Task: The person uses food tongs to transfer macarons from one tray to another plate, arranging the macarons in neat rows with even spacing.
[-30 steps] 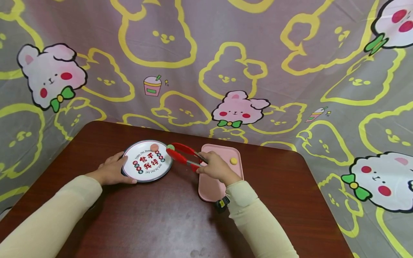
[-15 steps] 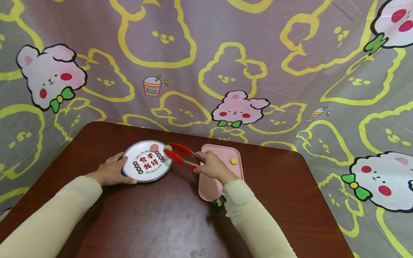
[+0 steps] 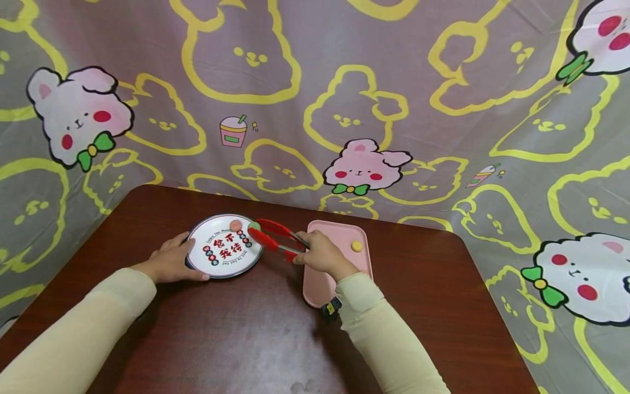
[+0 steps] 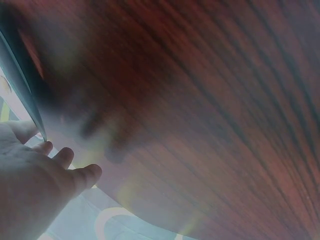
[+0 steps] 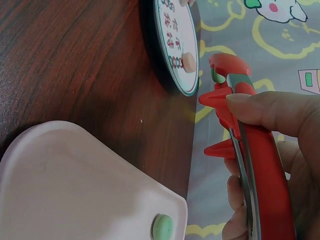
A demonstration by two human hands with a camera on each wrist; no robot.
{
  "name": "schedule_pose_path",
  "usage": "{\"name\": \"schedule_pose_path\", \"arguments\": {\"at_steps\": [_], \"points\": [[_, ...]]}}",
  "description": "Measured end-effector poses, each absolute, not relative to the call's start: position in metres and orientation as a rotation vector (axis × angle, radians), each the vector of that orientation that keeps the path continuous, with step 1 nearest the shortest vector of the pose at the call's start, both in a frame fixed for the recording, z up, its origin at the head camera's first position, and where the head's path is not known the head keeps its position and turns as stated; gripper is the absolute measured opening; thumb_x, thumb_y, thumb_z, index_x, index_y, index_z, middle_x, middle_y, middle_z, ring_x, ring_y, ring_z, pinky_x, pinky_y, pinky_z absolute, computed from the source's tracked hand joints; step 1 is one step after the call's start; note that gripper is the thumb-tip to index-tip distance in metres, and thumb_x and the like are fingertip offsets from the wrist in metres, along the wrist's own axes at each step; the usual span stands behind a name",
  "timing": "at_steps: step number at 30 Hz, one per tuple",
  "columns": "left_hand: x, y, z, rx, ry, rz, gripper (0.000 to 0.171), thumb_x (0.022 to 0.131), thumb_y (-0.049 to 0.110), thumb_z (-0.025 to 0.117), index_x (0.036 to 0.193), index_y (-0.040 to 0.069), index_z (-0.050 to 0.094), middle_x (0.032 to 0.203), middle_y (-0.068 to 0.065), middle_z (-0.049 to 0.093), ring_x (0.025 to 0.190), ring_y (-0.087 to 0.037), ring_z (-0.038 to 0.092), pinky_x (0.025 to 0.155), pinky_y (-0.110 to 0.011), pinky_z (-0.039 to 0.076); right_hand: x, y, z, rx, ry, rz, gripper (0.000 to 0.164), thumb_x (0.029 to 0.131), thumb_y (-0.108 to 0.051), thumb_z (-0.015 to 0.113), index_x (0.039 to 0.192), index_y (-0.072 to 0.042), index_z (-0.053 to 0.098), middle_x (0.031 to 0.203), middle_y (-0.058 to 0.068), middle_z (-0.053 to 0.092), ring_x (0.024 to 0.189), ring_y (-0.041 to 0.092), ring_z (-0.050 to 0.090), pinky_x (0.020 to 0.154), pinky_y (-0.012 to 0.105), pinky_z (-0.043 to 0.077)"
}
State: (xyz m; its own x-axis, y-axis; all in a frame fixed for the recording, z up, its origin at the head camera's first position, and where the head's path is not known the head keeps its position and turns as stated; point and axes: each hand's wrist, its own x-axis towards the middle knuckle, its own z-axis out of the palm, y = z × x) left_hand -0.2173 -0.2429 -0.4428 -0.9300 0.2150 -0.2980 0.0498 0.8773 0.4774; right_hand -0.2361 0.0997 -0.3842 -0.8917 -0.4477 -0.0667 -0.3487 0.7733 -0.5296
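My right hand (image 3: 322,254) grips red-tipped kitchen tongs (image 3: 269,241) with metal arms. Between the tong tips is a green macaron (image 3: 254,226), overlapping the right rim of a round white plate (image 3: 216,224) with red lettering in the head view. On that plate lies a pink macaron (image 3: 235,225). My left hand (image 3: 169,260) holds the plate's left side, thumb along the near edge and fingers round the far side. In the left wrist view, the fingers (image 4: 65,157) stand at the plate's dark outer edge. The right wrist view shows the tongs (image 5: 260,165) in my fist.
A pink rectangular tray (image 3: 317,287) sits right of the plate, partly under my right hand and forearm, with a yellow macaron (image 3: 356,246) on it. The brown wooden table (image 3: 236,339) meets a patterned curtain (image 3: 275,126) at the back and sides.
The tongs and green macaron have moved slightly left, from the plate's right edge to over its rim near the pink macaron. My left hand and the plate have stayed put.
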Motion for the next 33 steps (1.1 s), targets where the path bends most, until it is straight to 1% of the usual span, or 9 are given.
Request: {"name": "schedule_pose_path", "arguments": {"at_steps": [2,7,15,21,26,33], "points": [[-0.218,-0.243,-0.444,0.203,2.704,0.677,0.124,0.067,0.062,0.078,0.143,-0.017,0.022,0.147,-0.038,0.010,0.131,-0.058,0.011,0.102,-0.072,0.016,-0.236,0.099,-0.385,-0.627,2.775,-0.774,0.031,0.075,-0.012,0.077,0.102,-0.006,0.064,0.072,0.000,0.056,0.069,0.017,0.049,0.060,0.030,0.039],[-0.219,-0.244,-0.445,0.204,2.702,0.679,0.125,0.066,0.064,0.077,0.143,-0.017,0.021,0.147,-0.038,0.009,0.131,-0.058,0.010,0.102,-0.072,0.015,-0.235,0.098,-0.385,-0.597,2.761,-0.784,0.035,0.076,-0.012,0.077,0.109,-0.007,0.065,0.074,0.001,0.059,0.067,0.017,0.051,0.060,0.030,0.041],[-0.219,-0.244,-0.446,0.210,2.713,0.680,0.126,0.065,0.064,0.077,0.143,-0.018,0.022,0.147,-0.038,0.010,0.131,-0.059,0.011,0.101,-0.073,0.015,-0.235,0.095,-0.386,-0.548,2.763,-0.775,0.039,0.077,-0.014,0.077,0.114,-0.011,0.066,0.080,0.001,0.062,0.072,0.017,0.055,0.064,0.031,0.045],[-0.218,-0.243,-0.445,0.209,2.712,0.680,0.125,0.065,0.064,0.077,0.143,-0.018,0.022,0.147,-0.038,0.010,0.131,-0.059,0.010,0.101,-0.073,0.015,-0.236,0.091,-0.387,-0.536,2.795,-0.705,0.043,0.077,-0.016,0.078,0.118,-0.013,0.066,0.081,0.000,0.062,0.075,0.017,0.055,0.064,0.032,0.046],[-0.218,-0.244,-0.445,0.208,2.708,0.676,0.125,0.066,0.063,0.077,0.143,-0.018,0.022,0.147,-0.038,0.009,0.131,-0.059,0.010,0.101,-0.073,0.015,-0.235,0.089,-0.386,-0.521,2.819,-0.647,0.045,0.077,-0.019,0.079,0.119,-0.015,0.066,0.085,-0.001,0.063,0.079,0.017,0.056,0.066,0.036,0.047],[-0.217,-0.244,-0.444,0.216,2.715,0.666,0.122,0.068,0.061,0.078,0.143,-0.018,0.022,0.147,-0.038,0.010,0.131,-0.059,0.011,0.101,-0.072,0.017,-0.236,0.086,-0.387,-0.491,2.820,-0.608,0.046,0.077,-0.020,0.079,0.121,-0.014,0.065,0.090,0.003,0.063,0.081,0.017,0.056,0.066,0.038,0.048]]}}
